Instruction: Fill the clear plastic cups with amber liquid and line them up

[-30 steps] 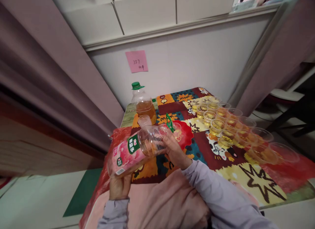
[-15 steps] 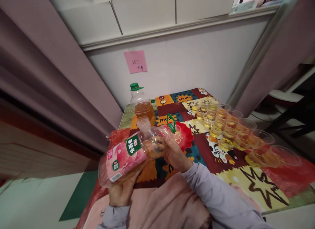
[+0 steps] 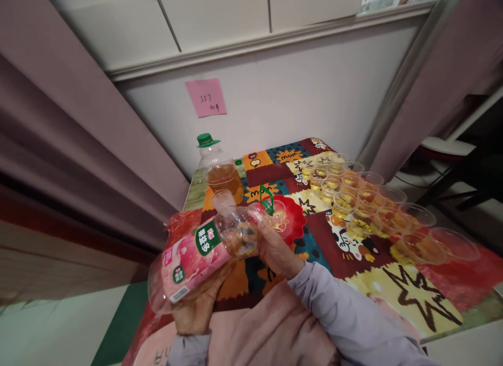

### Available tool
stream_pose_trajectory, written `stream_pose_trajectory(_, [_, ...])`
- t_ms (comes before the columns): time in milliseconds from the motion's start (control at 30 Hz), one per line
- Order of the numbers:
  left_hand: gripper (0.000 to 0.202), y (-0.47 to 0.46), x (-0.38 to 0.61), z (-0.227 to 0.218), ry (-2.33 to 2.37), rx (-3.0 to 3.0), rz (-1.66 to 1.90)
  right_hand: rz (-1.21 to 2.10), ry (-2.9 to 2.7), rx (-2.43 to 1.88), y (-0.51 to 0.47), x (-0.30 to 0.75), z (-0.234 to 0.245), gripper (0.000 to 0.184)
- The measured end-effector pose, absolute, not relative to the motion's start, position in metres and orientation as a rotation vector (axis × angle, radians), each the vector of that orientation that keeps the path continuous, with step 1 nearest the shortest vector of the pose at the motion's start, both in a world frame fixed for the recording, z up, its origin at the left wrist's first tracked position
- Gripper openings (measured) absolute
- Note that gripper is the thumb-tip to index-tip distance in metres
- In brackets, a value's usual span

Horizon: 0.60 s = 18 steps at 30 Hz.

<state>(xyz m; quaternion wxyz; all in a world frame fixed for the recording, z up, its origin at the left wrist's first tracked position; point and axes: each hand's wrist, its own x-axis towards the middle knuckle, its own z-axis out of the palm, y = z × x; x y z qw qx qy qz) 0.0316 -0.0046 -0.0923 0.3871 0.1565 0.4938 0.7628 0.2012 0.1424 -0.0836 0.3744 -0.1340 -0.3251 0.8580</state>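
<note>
Both my hands hold a large clear plastic juice bottle (image 3: 196,261) with a pink label, tilted on its side with its narrower end to the right. My left hand (image 3: 198,308) supports it from below, fingers partly hidden behind it. My right hand (image 3: 275,248) is closed round the right end. Some amber liquid shows inside. A green plastic loop (image 3: 266,199) sticks up by my right hand; I cannot tell how it is attached. Against the bottle's upper side shows a clear round rim (image 3: 223,199), its kind unclear. Just beyond lies a red scalloped plate (image 3: 294,219).
A second juice bottle (image 3: 226,180) with a green cap stands behind, partly full. Rows of clear plastic cups (image 3: 346,202) with yellow liquid fill the table's right side. A small green cap (image 3: 238,162) lies near the back. A pink note (image 3: 206,97) is on the wall.
The view has shifted slightly. The held bottle sits a little lower and further left in the picture, still in both hands.
</note>
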Motion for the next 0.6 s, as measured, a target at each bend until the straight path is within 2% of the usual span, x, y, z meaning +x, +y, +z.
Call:
stream_pose_trajectory(167, [0.063, -0.009, 0.022, -0.105, 1.178, 0.491, 1.909, 2.267, -0.75, -0.352, 0.142, 0.2, -0.083, 0.07])
stream_pose_trajectory(300, [0.059, -0.014, 0.012, -0.119, 0.845, 0.482, 1.953, 2.269, -0.763, -0.339, 0.143, 0.201, -0.084, 0.065])
stream_pose_trajectory(433, [0.06, -0.014, 0.009, -0.121, 0.526, 0.497, 1.923, 2.256, -0.76, -0.329, 0.144, 0.203, -0.086, 0.06])
stream_pose_trajectory(600, [0.067, -0.01, 0.011, -0.116, 0.481, 0.412, 1.931, 2.272, -0.748, -0.357, 0.145, 0.204, -0.085, 0.061])
